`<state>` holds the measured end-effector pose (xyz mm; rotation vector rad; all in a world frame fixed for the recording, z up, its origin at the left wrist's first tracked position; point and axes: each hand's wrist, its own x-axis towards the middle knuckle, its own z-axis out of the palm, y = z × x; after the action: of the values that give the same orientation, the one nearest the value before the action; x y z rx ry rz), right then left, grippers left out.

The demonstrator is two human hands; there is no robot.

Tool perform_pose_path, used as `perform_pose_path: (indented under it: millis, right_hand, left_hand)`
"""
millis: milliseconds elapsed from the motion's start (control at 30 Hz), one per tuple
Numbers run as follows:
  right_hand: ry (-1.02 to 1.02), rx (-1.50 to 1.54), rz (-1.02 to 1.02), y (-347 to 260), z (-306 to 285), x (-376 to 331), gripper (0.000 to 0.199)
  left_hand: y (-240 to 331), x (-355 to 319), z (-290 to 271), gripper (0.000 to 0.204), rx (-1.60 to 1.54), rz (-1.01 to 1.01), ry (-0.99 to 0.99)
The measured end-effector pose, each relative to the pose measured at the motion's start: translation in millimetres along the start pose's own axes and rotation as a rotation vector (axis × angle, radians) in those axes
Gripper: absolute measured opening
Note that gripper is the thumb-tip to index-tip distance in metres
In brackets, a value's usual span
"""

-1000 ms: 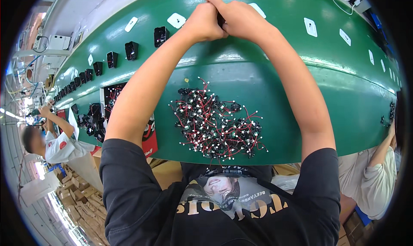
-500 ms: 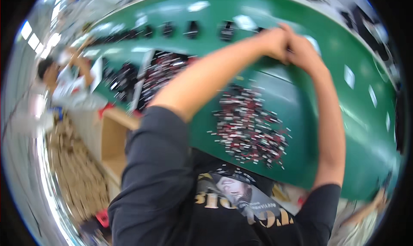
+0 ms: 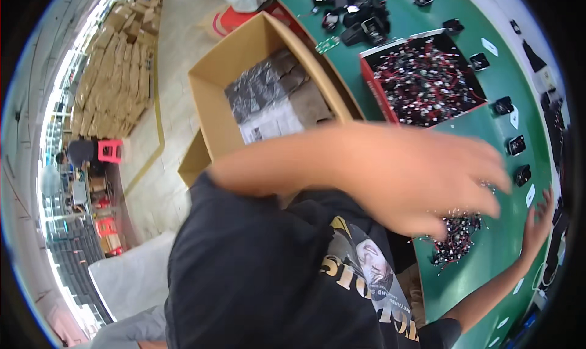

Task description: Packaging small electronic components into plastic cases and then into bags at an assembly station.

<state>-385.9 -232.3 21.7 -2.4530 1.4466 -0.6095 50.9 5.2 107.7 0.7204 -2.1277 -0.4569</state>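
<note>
Hands first, from the head camera, the only view on offer. Left hand sweeps across the middle of the picture, badly blurred, fingers spread loosely and nothing visibly in them; whether it pinches anything small I cannot tell. It hangs just above the loose heap of red-and-black wired parts, which lies on the green conveyor belt at about four o'clock, close to the person's body, seemingly so both hands can pick from it without stretching. Right hand sits out at three o'clock, palm flat and fingers open on the belt, holding nothing, looking like a brace while the body twists left.

Up at one o'clock, a red-walled tray brims with more of the same wired parts, the bulk supply, just beside the belt's near edge. Small black housings run in a spaced line along the belt's far side, each apart from the next, with white tags among them.

At eleven o'clock an open cardboard box stands on the floor beside the line, grey wrapped packs inside. Farther left, stacked cartons line a pale factory floor, and another person crouches by a red stool.
</note>
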Motion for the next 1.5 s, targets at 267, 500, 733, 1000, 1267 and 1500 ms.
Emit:
perform_pose_path:
  millis: [267,500,733,1000,1267,1500]
  right_hand:
    - [0.118,0.264,-0.031,-134,41,-119,0.036]
    - [-0.119,0.186,-0.292,-282,112,-123,0.031]
    - [-0.261,0.345,-0.220,-342,149,-137,0.030]
    - [-0.393,0.442,-0.382,-383,186,-103,0.031]
    - [-0.466,0.438,-0.438,-390,200,-98,0.031]
    - [-0.471,0.439,-0.396,-387,200,-99,0.030]
  left_hand:
    - [-73,-383,-104,0.026,0.233,-1.481,-0.354]
    - [-197,-413,-42,0.029,0.726,-1.141,0.103]
    - [-209,-408,4,0.030,0.857,-0.708,0.231]
    - [-247,-425,-23,0.018,0.471,-1.297,0.540]
    - [-297,-426,-58,0.033,0.803,-1.317,0.204]
    - [-311,-428,-61,0.027,0.574,-1.676,0.153]
